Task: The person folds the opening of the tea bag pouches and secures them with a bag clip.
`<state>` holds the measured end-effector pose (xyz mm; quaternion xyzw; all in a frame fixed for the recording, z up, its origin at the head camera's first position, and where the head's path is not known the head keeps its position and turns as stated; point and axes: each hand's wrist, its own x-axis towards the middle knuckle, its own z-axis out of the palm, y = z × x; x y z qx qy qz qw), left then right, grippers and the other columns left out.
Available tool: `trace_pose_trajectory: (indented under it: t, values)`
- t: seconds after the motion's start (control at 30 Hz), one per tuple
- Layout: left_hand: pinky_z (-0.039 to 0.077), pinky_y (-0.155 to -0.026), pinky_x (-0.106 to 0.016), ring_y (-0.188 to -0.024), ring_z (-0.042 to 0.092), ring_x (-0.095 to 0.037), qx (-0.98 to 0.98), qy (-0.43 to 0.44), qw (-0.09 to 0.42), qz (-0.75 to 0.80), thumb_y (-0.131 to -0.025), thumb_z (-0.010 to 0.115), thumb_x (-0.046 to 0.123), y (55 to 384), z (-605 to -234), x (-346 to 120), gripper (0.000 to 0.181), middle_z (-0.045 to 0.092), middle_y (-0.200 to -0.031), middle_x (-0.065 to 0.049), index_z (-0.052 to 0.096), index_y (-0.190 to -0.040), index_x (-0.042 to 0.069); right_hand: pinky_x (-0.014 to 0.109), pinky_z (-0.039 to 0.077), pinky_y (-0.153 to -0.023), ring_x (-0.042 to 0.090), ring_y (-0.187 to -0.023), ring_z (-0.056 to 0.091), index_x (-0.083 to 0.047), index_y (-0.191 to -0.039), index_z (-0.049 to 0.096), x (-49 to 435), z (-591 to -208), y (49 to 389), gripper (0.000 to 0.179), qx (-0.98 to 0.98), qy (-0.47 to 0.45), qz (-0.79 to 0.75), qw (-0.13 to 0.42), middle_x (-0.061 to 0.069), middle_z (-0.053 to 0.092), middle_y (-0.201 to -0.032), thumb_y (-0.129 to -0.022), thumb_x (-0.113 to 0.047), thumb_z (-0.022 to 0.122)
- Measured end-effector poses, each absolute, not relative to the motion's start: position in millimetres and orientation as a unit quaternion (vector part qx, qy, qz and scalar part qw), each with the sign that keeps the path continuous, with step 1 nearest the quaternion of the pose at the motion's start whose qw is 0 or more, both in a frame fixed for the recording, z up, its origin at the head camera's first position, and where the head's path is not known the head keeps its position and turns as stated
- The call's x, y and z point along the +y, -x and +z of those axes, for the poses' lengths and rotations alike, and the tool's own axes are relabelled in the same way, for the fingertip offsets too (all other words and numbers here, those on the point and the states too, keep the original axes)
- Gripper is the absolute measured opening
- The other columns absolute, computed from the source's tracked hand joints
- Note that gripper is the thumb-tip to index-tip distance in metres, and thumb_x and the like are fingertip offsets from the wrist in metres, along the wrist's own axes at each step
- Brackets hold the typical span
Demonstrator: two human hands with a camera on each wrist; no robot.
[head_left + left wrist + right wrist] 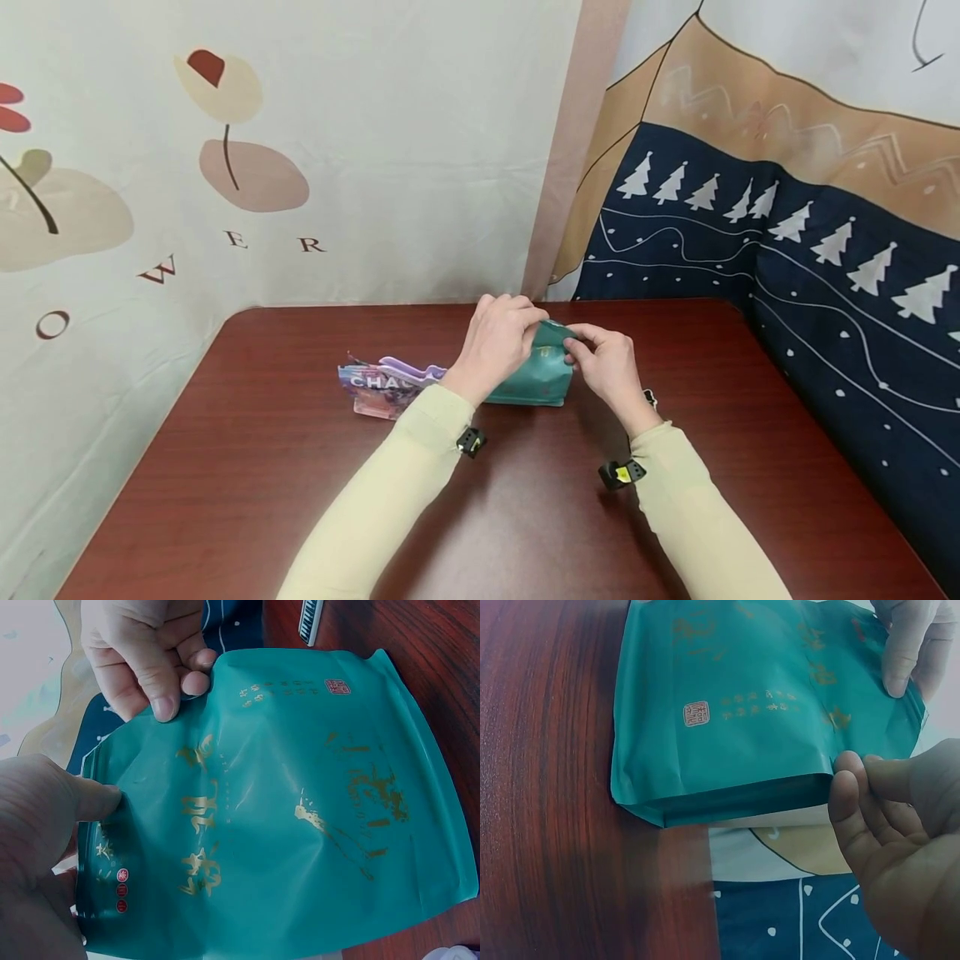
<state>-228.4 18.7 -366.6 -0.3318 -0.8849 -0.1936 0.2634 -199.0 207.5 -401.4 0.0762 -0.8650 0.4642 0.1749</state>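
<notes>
A green pouch (536,379) with gold lettering stands upright on the table, its top edge between both hands. My left hand (500,337) grips the top edge near its left end; in the left wrist view its thumb lies on the front of the pouch (292,802). The right hand (603,362) pinches the pouch's upper right side between thumb and fingers, as the right wrist view also shows beside the pouch's folded side (742,802). Left of the pouch, partly behind the left forearm, lies a colourful printed packet (375,392) with a light purple plastic utensil (412,371) on it.
The reddish-brown table (262,483) ends at a pale printed curtain (412,167) behind and a navy curtain with white trees (825,292) on the right. A dark strap device (621,475) sits on the right wrist, another (471,442) on the left.
</notes>
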Motion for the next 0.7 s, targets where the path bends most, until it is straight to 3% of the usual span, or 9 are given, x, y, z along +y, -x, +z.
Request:
trace_pose_trajectory:
  t: [0.27,0.5,0.7]
  values:
    - [0.040,-0.073,-0.034,-0.080,0.062,-0.018,-0.889,0.329,0.253,-0.195,-0.100,0.067,0.011,228.5,-366.5,18.3,0.017,0.075,-0.095,0.003,0.082,-0.106,0.017,0.019,0.049,-0.055,0.034,-0.066,0.071,0.000,-0.111,0.077,207.5,-401.8,199.7,0.017,-0.864,-0.067,0.471,0.166,0.019,0.074,-0.076,-0.097,0.001,0.068]
    - [0.040,-0.073,-0.033,-0.080,0.062,-0.018,-0.889,0.328,0.256,-0.193,-0.100,0.067,0.012,229.4,-367.4,18.0,0.017,0.075,-0.096,0.003,0.082,-0.106,0.017,0.018,0.052,-0.057,0.024,-0.060,0.069,0.000,-0.113,0.077,208.7,-403.0,199.4,0.018,-0.863,-0.066,0.473,0.163,0.016,0.072,-0.071,-0.097,0.000,0.068]
    - [0.041,-0.075,-0.034,-0.084,0.063,-0.018,-0.891,0.329,0.249,-0.192,-0.100,0.068,0.018,229.0,-367.0,17.7,0.016,0.075,-0.097,0.004,0.082,-0.107,0.018,0.018,0.052,-0.056,0.028,-0.059,0.069,0.000,-0.111,0.078,208.5,-406.2,199.6,0.017,-0.856,-0.063,0.484,0.170,0.014,0.071,-0.069,-0.097,-0.001,0.068]
